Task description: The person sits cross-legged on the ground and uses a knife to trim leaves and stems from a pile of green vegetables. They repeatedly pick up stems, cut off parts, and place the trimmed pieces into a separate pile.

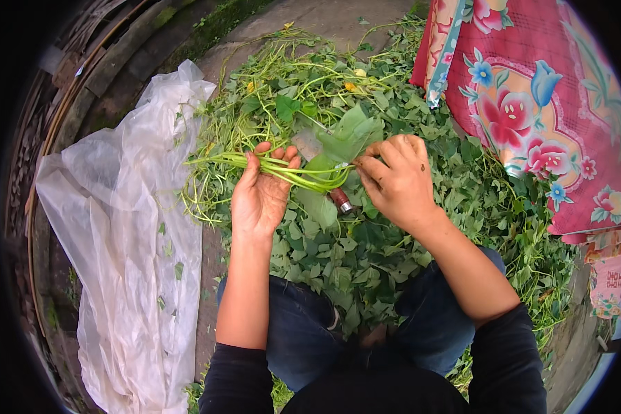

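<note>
My left hand (pixel 263 199) is palm up, its thumb and fingers around a small bundle of green leaf stems (pixel 310 178). The stems curve right to the fingertips of my right hand (pixel 398 178), which pinch them at their ends. Broad green leaves (pixel 352 134) hang beside those fingertips; which stems they belong to I cannot tell. Below the bundle lies a tool's brown handle (pixel 338 195) with a metal end cap, on a heap of cut leafy vines (pixel 352 253). Leaves and stems hide most of that tool.
A crumpled translucent plastic sheet (pixel 134 248) lies along the left. Red flowered fabric (pixel 517 103) covers something at upper right, and a pink printed cloth (pixel 613 279) is below it. Stripped stems (pixel 233 129) are piled behind my left hand. A stone edge (pixel 98 72) curves at far left.
</note>
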`<control>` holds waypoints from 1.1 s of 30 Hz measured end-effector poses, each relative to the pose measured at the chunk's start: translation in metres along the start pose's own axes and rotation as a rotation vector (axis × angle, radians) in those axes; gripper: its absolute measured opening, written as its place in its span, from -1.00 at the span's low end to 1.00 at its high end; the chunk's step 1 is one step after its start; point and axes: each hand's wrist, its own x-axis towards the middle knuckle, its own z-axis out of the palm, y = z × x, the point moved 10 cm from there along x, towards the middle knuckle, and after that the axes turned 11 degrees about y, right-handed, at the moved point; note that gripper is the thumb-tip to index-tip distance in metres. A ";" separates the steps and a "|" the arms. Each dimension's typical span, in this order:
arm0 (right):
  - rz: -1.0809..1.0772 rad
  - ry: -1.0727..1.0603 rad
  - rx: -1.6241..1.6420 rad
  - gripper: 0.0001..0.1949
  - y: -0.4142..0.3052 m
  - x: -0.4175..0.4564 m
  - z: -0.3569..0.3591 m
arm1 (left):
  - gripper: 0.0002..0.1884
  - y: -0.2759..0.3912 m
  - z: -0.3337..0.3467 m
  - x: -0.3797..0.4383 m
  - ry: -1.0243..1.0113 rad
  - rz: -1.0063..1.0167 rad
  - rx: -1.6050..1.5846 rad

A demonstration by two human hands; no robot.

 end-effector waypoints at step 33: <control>-0.178 -0.095 0.152 -0.83 -0.024 -0.004 0.015 | -0.68 -0.004 -0.006 -0.005 -0.013 -0.114 -0.197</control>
